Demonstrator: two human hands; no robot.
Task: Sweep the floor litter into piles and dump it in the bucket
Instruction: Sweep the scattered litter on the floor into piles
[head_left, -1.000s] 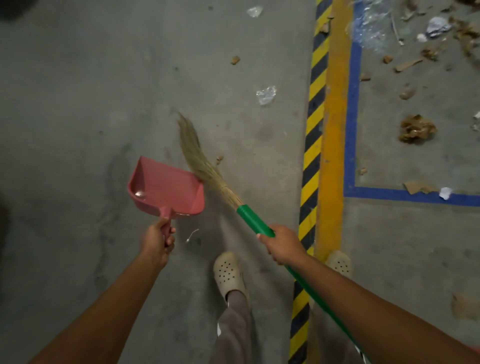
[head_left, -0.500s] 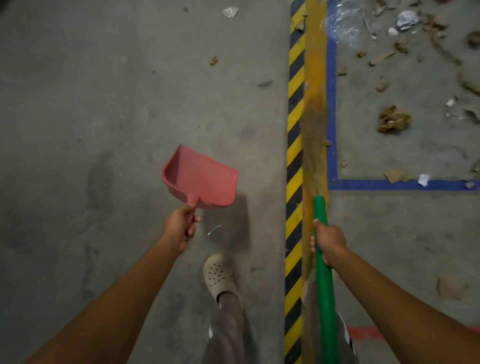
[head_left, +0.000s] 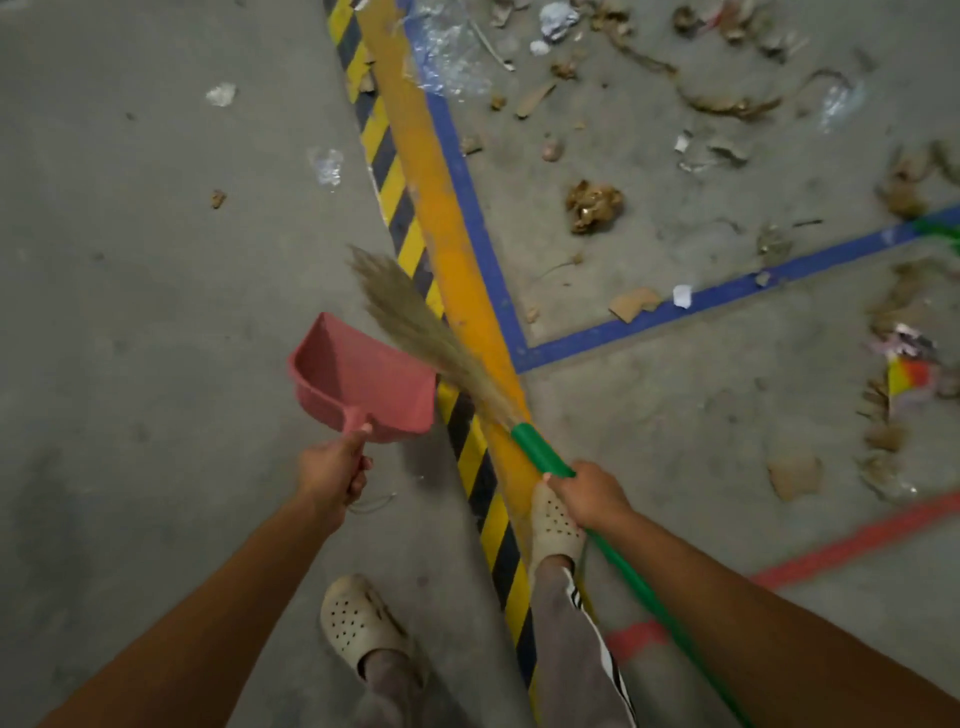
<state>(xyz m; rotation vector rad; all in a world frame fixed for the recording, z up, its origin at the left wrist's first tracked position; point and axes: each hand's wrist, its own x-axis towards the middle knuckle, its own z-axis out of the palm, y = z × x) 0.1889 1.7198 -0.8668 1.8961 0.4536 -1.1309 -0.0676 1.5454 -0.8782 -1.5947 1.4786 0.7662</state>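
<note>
My left hand (head_left: 332, 470) grips the handle of a red dustpan (head_left: 358, 376), held off the concrete floor with its mouth facing away from me. My right hand (head_left: 589, 493) is closed around the green handle of a straw broom (head_left: 415, 322). The bristles slant up and left, over the dustpan's right edge and the striped floor tape. Litter (head_left: 595, 203) of crumpled brown paper, cardboard scraps and clear plastic lies scattered past the blue line at the upper right. A few plastic bits (head_left: 326, 166) lie on the left side. No bucket is in view.
A yellow band (head_left: 441, 223) with black-and-yellow hazard tape runs diagonally across the floor. Blue tape (head_left: 727, 293) marks a corner on the right and red tape (head_left: 852, 538) lies lower right. My two feet in pale perforated clogs (head_left: 358, 621) stand near the hazard tape.
The broom has swung from upright along the yellow band to slanting left over the dustpan. I have stepped forward and turned, with my right foot now on the tape.
</note>
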